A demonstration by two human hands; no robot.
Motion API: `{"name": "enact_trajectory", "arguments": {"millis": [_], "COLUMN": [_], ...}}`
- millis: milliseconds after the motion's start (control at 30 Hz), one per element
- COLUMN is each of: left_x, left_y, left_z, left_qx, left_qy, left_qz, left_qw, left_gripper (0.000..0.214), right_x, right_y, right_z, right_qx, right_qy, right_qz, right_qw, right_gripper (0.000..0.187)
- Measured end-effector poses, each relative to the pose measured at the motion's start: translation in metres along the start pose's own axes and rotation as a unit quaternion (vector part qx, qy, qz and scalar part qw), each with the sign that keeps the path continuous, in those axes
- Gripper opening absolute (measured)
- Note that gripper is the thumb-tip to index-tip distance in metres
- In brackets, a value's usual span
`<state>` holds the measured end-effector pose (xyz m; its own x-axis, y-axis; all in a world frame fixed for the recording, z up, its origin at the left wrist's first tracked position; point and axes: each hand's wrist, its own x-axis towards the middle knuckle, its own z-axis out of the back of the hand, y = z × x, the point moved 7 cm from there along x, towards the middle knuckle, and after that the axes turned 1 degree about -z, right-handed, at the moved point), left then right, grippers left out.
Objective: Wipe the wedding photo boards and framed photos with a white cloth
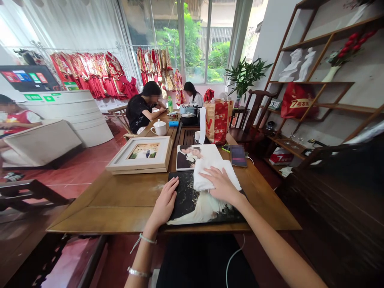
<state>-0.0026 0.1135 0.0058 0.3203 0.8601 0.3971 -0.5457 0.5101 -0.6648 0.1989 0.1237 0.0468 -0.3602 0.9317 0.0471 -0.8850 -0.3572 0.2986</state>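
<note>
A dark wedding photo panel (192, 204) with a pale gown printed on it lies flat at the near edge of the wooden table. My left hand (166, 202) rests on its left edge, fingers extended and holding nothing. A folded white cloth (201, 181) is under my right hand (222, 185), which holds it against the panel's upper right part with fingers spread over it. The cloth and hand hide that part of the picture. Just behind lies a lighter photo panel of a couple (183, 159), partly covered by the cloth.
White-framed pictures (139, 157) are stacked at left. A phone (239, 156), a red-and-tan paper bag (219, 124), a white lidded cup (159, 127) and a black pot (189, 119) stand beyond. Two people sit at the far end. A wooden chair (250, 120) stands at right.
</note>
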Motion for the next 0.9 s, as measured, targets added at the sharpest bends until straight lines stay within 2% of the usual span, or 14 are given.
{"name": "enact_trajectory", "arguments": {"millis": [67,233,333,433,567,667,767,833,900], "left_x": [0.000,0.000,-0.001,-0.001,-0.001,-0.001,-0.002,-0.002,-0.002], "left_y": [0.000,0.001,0.002,0.001,0.001,0.002,0.002,0.002,0.003], "left_z": [0.000,0.000,0.000,0.000,0.001,0.001,0.001,0.001,0.002], "left_qx": [0.000,0.000,-0.004,-0.009,-0.014,-0.014,-0.021,-0.027,-0.033], "left_qy": [0.000,-0.002,-0.001,-0.003,-0.006,-0.004,-0.007,-0.010,-0.013], "left_qz": [0.000,0.007,0.009,0.008,0.010,0.014,0.012,0.011,0.014], "left_qw": [1.000,1.000,1.000,1.000,1.000,1.000,1.000,1.000,0.999], "left_gripper": [0.041,0.041,0.041,0.041,0.041,0.041,0.041,0.041,0.041], "right_x": [-0.019,-0.090,-0.111,-0.097,-0.050,-0.019,-0.005,-0.007,-0.019], "right_y": [0.017,0.061,0.062,0.029,-0.027,-0.042,-0.024,0.004,0.039], "right_z": [-0.006,-0.016,-0.014,-0.005,0.010,0.015,0.008,-0.002,-0.014], "right_qx": [-0.002,0.018,0.031,0.016,-0.021,-0.029,-0.030,-0.027,-0.017], "right_qy": [0.007,0.052,0.081,0.074,0.035,0.011,0.006,0.012,0.021], "right_qz": [0.030,0.117,0.136,0.078,-0.033,-0.076,-0.070,-0.036,0.030], "right_qw": [1.000,0.992,0.987,0.994,0.999,0.997,0.997,0.999,0.999], "right_gripper": [0.082,0.094,0.092,0.095,0.085,0.073,0.072,0.077,0.082]}}
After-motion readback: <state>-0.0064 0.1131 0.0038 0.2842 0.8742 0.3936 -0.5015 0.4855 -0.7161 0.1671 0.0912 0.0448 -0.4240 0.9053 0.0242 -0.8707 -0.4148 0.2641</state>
